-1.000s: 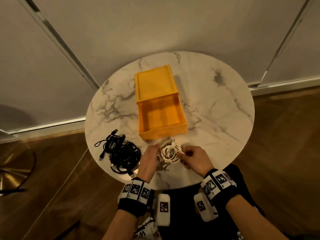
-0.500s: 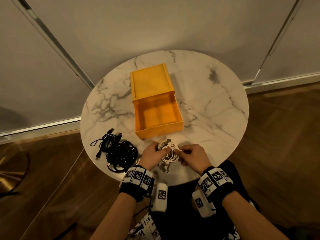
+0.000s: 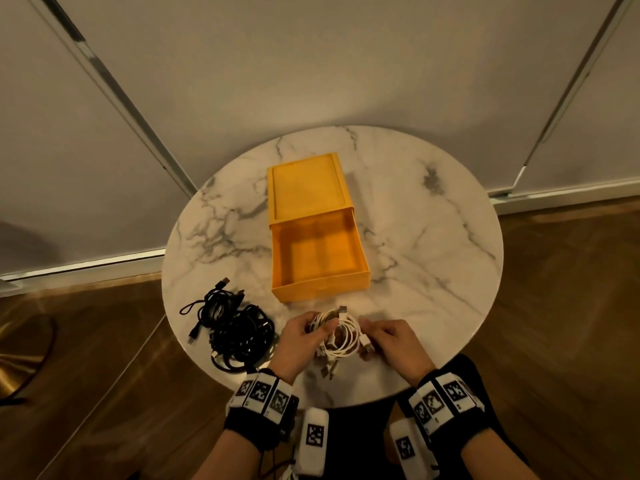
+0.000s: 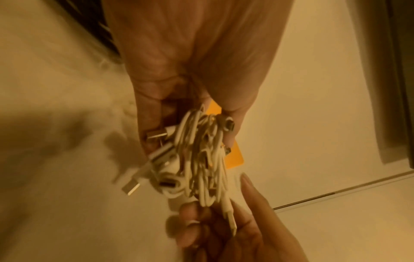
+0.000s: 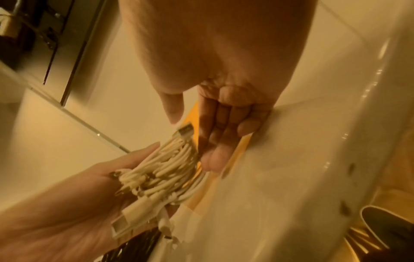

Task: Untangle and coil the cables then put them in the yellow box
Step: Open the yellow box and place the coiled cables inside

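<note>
The white cable coil (image 3: 337,332) hangs just above the marble table (image 3: 433,254), in front of the yellow box (image 3: 320,292). The box's drawer is pulled out towards me and holds nothing. My left hand (image 3: 317,325) grips the coil's left side, with fingers and thumb curled round the strands (image 4: 201,156). My right hand (image 3: 367,332) has its thumb and fingers on either side of the coil's right edge (image 5: 177,159), near a USB plug (image 5: 185,132). A tangle of black cables (image 3: 239,330) lies on the table to the left.
The round table's near edge (image 3: 346,405) lies just below my wrists. Behind the table are grey wall panels with metal strips (image 3: 138,109). There is wooden floor on both sides, and a gold disc-shaped base (image 3: 20,351) on the floor at the far left.
My left hand has closed further round the white coil and raised it off the table. My right hand has stayed at the coil's right side. The black cables and the box have not moved.
</note>
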The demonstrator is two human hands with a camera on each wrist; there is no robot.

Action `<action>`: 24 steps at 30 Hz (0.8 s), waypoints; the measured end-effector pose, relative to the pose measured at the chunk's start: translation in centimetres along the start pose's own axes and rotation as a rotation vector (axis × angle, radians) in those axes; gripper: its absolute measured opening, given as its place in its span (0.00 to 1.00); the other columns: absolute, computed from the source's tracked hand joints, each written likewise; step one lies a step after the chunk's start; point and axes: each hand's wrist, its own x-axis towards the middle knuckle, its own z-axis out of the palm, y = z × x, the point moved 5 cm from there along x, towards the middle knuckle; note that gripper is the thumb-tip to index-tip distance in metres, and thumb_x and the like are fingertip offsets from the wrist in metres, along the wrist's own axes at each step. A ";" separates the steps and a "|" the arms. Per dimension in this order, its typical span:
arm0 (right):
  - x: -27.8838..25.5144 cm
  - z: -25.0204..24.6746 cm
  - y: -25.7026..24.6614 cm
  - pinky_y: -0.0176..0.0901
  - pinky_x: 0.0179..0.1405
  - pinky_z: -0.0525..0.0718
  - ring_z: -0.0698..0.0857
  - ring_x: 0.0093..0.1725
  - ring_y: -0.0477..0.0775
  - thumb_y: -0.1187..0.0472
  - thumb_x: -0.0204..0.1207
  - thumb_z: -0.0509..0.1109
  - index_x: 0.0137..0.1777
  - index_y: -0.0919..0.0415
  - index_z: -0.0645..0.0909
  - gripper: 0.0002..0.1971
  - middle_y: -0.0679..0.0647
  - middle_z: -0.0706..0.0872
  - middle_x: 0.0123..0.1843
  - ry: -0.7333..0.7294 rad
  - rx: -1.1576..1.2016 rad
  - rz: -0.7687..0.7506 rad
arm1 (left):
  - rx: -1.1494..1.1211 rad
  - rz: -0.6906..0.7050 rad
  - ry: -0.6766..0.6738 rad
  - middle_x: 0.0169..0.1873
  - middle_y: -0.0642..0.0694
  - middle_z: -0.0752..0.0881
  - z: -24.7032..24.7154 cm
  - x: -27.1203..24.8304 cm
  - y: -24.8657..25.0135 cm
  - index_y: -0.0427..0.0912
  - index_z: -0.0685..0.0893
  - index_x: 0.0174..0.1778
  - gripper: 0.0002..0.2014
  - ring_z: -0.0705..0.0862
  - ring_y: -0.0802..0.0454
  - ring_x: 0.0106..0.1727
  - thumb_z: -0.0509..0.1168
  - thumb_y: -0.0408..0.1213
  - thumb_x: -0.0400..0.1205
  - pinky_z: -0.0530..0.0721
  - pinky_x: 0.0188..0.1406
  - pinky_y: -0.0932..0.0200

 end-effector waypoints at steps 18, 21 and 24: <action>1.2 -1.1 0.1 0.32 0.20 0.76 0.85 0.24 0.53 0.67 0.84 0.58 0.43 0.77 0.86 0.18 0.69 0.87 0.33 -0.009 0.142 0.139 | -0.031 -0.253 0.026 0.51 0.33 0.86 -1.5 14.3 10.3 0.31 0.83 0.53 0.18 0.87 0.38 0.45 0.74 0.43 0.77 0.88 0.42 0.43; 1.6 -1.5 0.2 0.35 0.23 0.79 0.86 0.25 0.54 0.63 0.84 0.61 0.40 0.72 0.87 0.18 0.68 0.89 0.34 0.011 0.130 0.166 | 0.017 -0.318 0.054 0.60 0.33 0.84 -2.0 17.0 8.5 0.29 0.80 0.64 0.27 0.84 0.34 0.58 0.75 0.45 0.76 0.84 0.59 0.35; 1.8 -1.5 0.6 0.37 0.24 0.81 0.87 0.27 0.57 0.64 0.84 0.60 0.40 0.72 0.86 0.18 0.69 0.89 0.34 0.009 0.112 0.178 | 0.051 -0.332 0.025 0.64 0.34 0.83 -2.1 18.8 7.1 0.32 0.81 0.66 0.24 0.83 0.38 0.59 0.72 0.44 0.79 0.80 0.67 0.37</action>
